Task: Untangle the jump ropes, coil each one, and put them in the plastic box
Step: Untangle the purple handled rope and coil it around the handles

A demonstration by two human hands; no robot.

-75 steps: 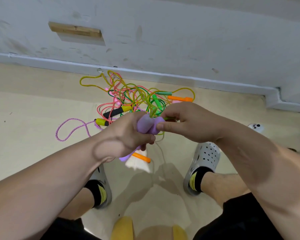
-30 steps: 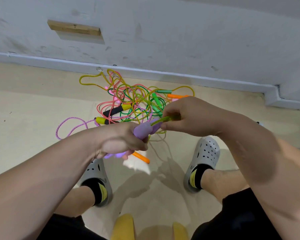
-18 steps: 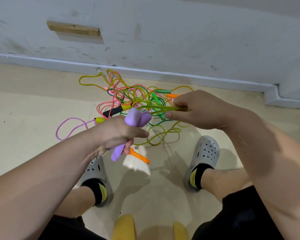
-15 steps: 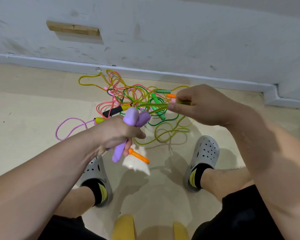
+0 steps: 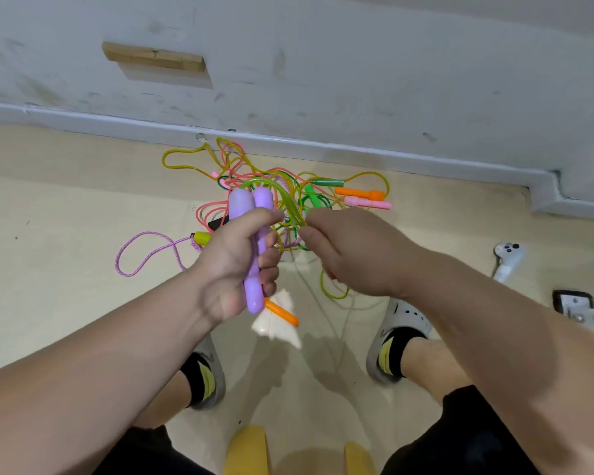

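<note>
Lighting: bright, even, from above. Soft shadows on floor (image 5: 66,286) at 6 o'clock; white glare patch (image 5: 275,332) near centre. Baseboard (image 5: 391,158) bowed by wide-angle lens. Lower edges slightly soft.

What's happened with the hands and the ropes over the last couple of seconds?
The left hand tipped the purple handles upright, gripping them throughout. The right hand drew the yellow-green rope out to the right, then came back beside the handles, pinching a loop of it. The tangle on the floor mostly stayed put.
</note>
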